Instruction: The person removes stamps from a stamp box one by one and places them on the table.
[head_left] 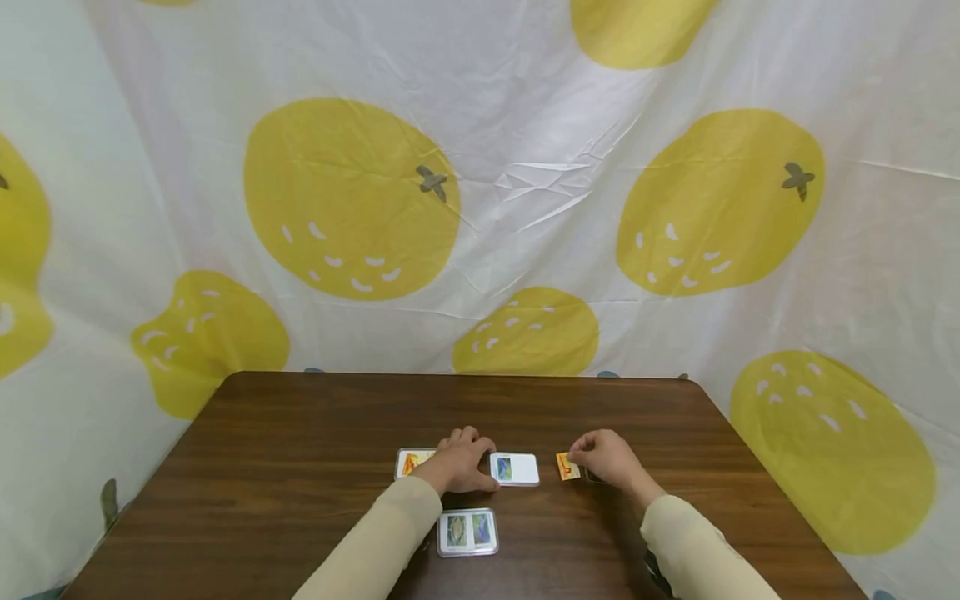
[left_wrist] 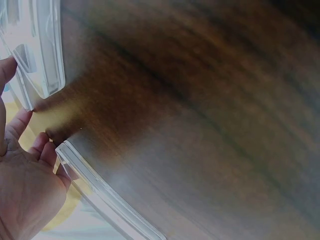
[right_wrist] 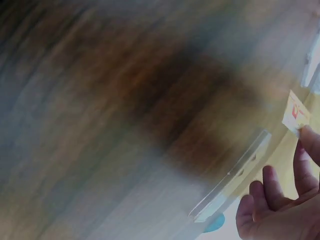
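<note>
My left hand [head_left: 463, 464] grips the left end of a flat clear plastic case [head_left: 527, 471] between thumb and index finger. Inside, a blue-green picture card [head_left: 504, 469] fills the left half, beside a white half. In my right hand [head_left: 611, 458], thumb and index finger pinch a small orange picture card [head_left: 566, 467], seen edge-tilted as a card [right_wrist: 295, 114] in the right wrist view. Partly hidden beneath that hand lies another clear case [right_wrist: 230, 175]. A case with an orange picture [head_left: 412, 461] lies left, partly covered by my left hand.
Nearer me lies a clear case with two picture cards [head_left: 468, 533], close to my left forearm. All rest on a dark brown wooden table [head_left: 300, 433]. Behind it hangs a white cloth [head_left: 525, 208] with large yellow fruit prints.
</note>
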